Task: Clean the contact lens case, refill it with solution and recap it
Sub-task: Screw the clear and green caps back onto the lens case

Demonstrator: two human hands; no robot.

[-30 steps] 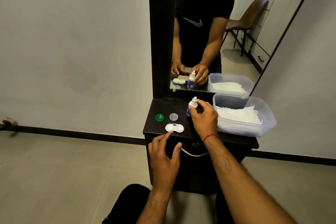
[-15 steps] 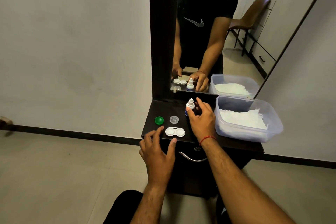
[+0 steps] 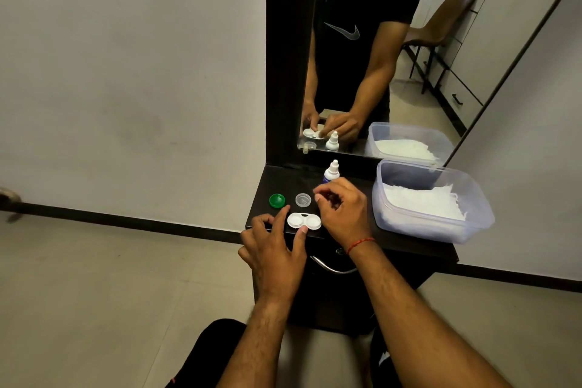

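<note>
A white two-well contact lens case point(image 3: 304, 220) lies uncapped near the front edge of the dark dresser top point(image 3: 280, 179). My left hand point(image 3: 274, 249) holds its left well, thumb at the front rim and index finger at the left side. Over the case's right end hovers my right hand point(image 3: 343, 214), fingers loosely curled and holding nothing. Just behind the right hand, the small white solution bottle point(image 3: 331, 172) stands upright by itself. A green cap point(image 3: 277, 200) and a clear cap point(image 3: 303, 200) lie behind the case.
A clear plastic box point(image 3: 425, 230) with white tissues fills the right side of the top. A mirror point(image 3: 362, 41) rises directly behind the bottle. A metal drawer handle point(image 3: 330, 268) sits below the front edge.
My right hand let go of the solution bottle and came down toward the case. My left hand moved forward from the front edge and took hold of the case.
</note>
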